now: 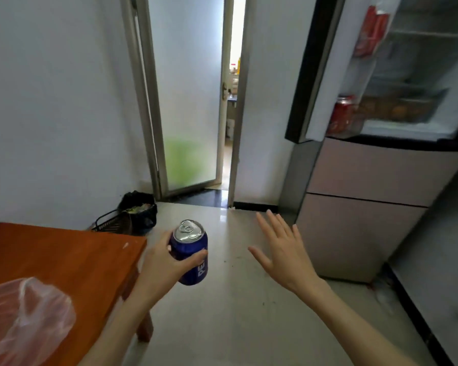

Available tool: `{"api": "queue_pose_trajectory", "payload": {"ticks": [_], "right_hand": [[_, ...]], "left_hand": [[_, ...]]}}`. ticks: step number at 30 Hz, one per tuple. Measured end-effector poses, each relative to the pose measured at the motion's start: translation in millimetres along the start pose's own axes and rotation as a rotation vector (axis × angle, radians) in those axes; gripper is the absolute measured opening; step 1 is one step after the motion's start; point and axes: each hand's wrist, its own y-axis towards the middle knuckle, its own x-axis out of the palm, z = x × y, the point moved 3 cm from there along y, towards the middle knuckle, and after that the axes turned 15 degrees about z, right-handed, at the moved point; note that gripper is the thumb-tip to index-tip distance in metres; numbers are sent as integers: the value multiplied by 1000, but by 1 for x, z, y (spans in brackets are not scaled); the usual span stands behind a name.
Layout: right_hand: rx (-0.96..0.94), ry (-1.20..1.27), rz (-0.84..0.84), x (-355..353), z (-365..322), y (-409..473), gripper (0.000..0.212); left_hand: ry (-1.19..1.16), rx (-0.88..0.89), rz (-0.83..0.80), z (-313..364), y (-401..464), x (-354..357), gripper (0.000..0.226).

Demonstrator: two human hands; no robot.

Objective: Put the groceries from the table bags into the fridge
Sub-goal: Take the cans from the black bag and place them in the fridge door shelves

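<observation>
Pink-panelled, the fridge [360,180] stands at the right of the room with its upper door [317,75] swung wide; the two lower drawers are closed. Red cans [343,116] already sit in the door racks, one group in the upper rack and one in the lower, and a tray of orange-brown items [405,107] occupies a lit inner shelf. Judged from this, part of the stocking is done.

Orange wood forms the surface [64,260] at the lower left. A translucent pink plastic bag [24,318] lies near its front edge, at the bottom left corner of the view. Its contents cannot be made out, so how many groceries remain is unknown.

Between the surface and the fridge, over the pale tiled floor, the left hand [161,262] holds a blue can [191,252]: this grip is wrapped round the can body, thumb across the front, can upright and unopened, just beyond the right edge of the surface. The right hand [283,249] is the free grip, fingers spread and straight, palm down, holding nothing, toward the fridge.

Assessment: one can is in transit, not yet placed. Remaining work is to set it in the fridge, then check the bag.
</observation>
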Motion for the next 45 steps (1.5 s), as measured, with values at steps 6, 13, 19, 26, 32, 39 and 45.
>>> {"api": "queue_pose_trajectory", "payload": {"ticks": [6,13,19,26,32,39,45], "right_hand": [[85,-112,75,-61,138,2,80],[194,-130,135,-89,245,19,70],[282,-143,159,-86,330,49,69],[376,-194,135,-77,424,110,68],[449,-207,197,-84,487,155,68],[522,-198,284,-102,553,182,67],[609,167,402,-136,600,210,55]], "left_hand": [[-84,11,-79,52,-7,150,67],[-189,83,-192,118,13,273,58],[-226,92,-286,137,54,381,53],[-227,91,-427,151,123,501,60],[-280,153,-494,196,168,576,56],[-307,191,-609,234,184,658,57],[-447,242,-644,302,188,722,42]]}}
